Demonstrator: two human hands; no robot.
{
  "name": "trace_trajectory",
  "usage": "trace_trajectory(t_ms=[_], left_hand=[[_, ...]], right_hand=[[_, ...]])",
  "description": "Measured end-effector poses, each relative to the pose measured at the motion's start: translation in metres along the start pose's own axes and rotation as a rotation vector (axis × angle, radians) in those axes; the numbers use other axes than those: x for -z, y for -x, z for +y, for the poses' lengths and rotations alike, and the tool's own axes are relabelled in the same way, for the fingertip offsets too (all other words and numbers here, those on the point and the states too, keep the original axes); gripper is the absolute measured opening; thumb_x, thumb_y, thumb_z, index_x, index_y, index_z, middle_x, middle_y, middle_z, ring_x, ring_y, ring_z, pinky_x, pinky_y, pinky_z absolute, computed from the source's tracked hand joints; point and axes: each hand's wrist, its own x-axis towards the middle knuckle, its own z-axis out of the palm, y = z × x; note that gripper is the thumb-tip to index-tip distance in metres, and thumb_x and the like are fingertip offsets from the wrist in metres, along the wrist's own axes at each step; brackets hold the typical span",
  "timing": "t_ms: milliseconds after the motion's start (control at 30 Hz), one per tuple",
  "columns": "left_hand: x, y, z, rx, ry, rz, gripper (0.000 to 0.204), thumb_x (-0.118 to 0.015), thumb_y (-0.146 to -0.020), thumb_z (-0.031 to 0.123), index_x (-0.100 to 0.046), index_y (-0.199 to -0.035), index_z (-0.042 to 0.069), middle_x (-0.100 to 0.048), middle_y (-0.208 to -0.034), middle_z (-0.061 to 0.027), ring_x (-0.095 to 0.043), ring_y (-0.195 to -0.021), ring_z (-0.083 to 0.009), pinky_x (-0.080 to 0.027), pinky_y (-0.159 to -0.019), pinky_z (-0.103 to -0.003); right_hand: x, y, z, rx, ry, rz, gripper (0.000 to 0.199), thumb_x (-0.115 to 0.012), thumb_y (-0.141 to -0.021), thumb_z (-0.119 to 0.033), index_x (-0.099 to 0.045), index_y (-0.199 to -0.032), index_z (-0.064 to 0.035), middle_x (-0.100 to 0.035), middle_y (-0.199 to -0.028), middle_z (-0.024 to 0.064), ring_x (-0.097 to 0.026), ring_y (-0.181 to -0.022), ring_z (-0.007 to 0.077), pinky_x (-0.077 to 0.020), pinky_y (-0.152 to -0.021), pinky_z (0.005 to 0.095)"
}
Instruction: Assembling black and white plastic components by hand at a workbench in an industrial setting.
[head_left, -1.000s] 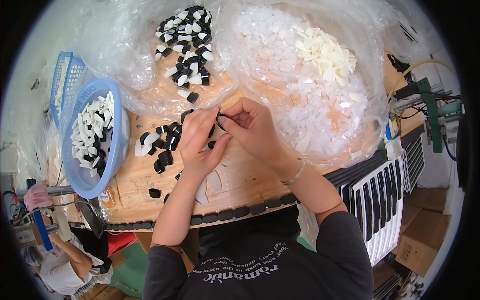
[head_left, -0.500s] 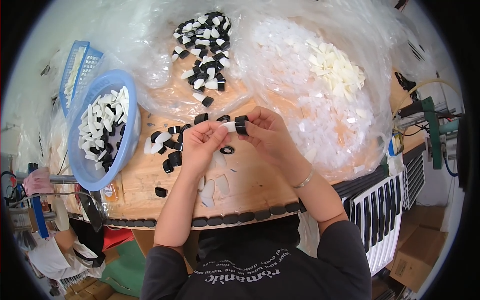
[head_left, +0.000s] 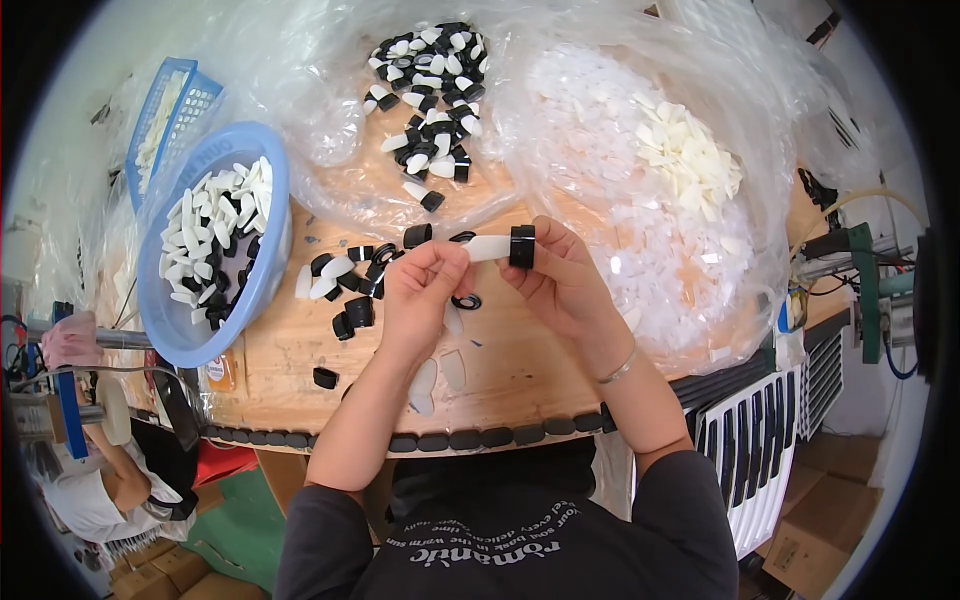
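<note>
My left hand point(head_left: 422, 290) pinches the end of a white, tapered plastic piece point(head_left: 489, 248). The other end of that piece meets a short black ring-like cap point(head_left: 522, 246), which my right hand point(head_left: 562, 278) grips between thumb and fingers. How far the white piece sits inside the cap is hidden. Under my hands lie a black ring point(head_left: 466, 301) and a loose black cap point(head_left: 417, 236). Several more black caps and white pieces point(head_left: 338, 267) are scattered left of my left wrist. Flat white pieces point(head_left: 424, 379) rest between my forearms.
At the left stands a blue basin point(head_left: 281, 240) of white and black parts, with a blue basket point(head_left: 200, 100) behind it. A pile of black-and-white parts point(head_left: 430, 80) lies at the back. Clear film covers white pieces point(head_left: 690, 150) at the right. Dark pads point(head_left: 495, 437) line the table's front edge.
My hands have drawn slightly apart, and more of the white piece shows between my left fingers and the black cap. The whole view has shifted a little.
</note>
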Motion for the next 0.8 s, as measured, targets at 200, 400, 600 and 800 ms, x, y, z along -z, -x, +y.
trace_trajectory(t_ms=[200,400,600,800], left_hand=[[-0.005,0.001,0.012,0.044,0.191,-0.043,0.012,-0.062,-0.091,0.009,-0.063,-0.096,-0.001,-0.064,-0.077,-0.0024,-0.053,-0.062,-0.0068,-0.040,-0.058,-0.018],[0.005,0.001,0.005,-0.017,-0.044,0.050,0.009,-0.062,-0.090,0.007,-0.062,-0.095,-0.001,-0.064,-0.077,-0.0034,-0.053,-0.061,-0.0069,-0.041,-0.057,-0.019],[0.005,-0.004,0.003,0.089,0.062,-0.119,0.012,-0.064,-0.087,0.004,-0.061,-0.097,0.000,-0.065,-0.082,-0.0068,-0.059,-0.071,-0.0127,-0.045,-0.065,-0.023],[-0.009,-0.001,0.009,-0.950,-1.104,-0.090,0.048,-0.075,-0.066,0.001,-0.060,-0.112,-0.003,-0.063,-0.099,-0.0147,-0.059,-0.091,-0.0323,-0.047,-0.079,-0.038]], right_hand=[[-0.002,0.000,0.000,0.059,0.104,0.003,0.009,-0.064,-0.088,-0.004,-0.055,-0.090,-0.0037,-0.065,-0.091,0.0077,-0.066,-0.084,0.0179,-0.0556,-0.077,0.0286],[0.005,0.003,-0.001,0.004,0.121,0.013,0.010,-0.065,-0.087,-0.004,-0.056,-0.090,-0.0036,-0.065,-0.091,0.0072,-0.066,-0.084,0.0173,-0.0553,-0.076,0.0286],[-0.006,0.002,0.000,0.065,0.180,0.071,0.007,-0.063,-0.086,0.000,-0.057,-0.090,-0.0018,-0.066,-0.090,0.0072,-0.066,-0.082,0.0151,-0.0548,-0.074,0.0266],[-0.013,0.001,0.013,0.193,0.617,0.169,0.007,-0.064,-0.083,0.005,-0.059,-0.087,0.0012,-0.065,-0.082,0.0053,-0.062,-0.072,0.0081,-0.0523,-0.066,0.0211]])
